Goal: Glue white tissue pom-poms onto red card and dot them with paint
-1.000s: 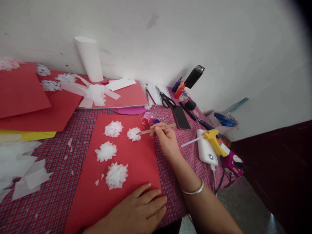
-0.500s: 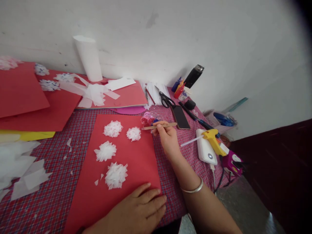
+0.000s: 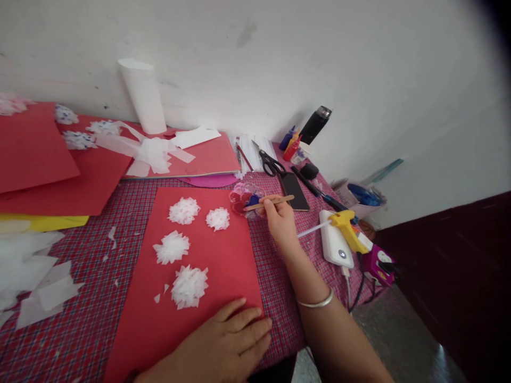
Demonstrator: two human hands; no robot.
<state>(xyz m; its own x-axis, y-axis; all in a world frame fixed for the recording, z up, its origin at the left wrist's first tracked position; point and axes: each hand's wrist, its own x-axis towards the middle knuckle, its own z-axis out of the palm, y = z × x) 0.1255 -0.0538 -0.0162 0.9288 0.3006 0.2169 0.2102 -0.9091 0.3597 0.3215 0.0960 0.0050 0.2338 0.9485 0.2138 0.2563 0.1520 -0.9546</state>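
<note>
**Wooden stick at the paint palette, flat hand on the red sheet**

The person's right hand pinches the wooden stick between thumb and fingers, its tip at the red part of the palette; whether it touches paint cannot be told. The left hand lies palm down near the counter's near edge, fingers slightly spread, their tips passing the red sheet's right edge.

Four white paper puffs sit on that sheet, three in a column towards its left edge and a smaller one, dotted pinkish, near its far right corner. The palette is just beside that same corner, set back from the counter's near edge.

A phone lies beyond the right hand, with scissors towards the counter's back edge. Near the counter's right edge, a yellow glue gun rests against a white power bank.
</note>
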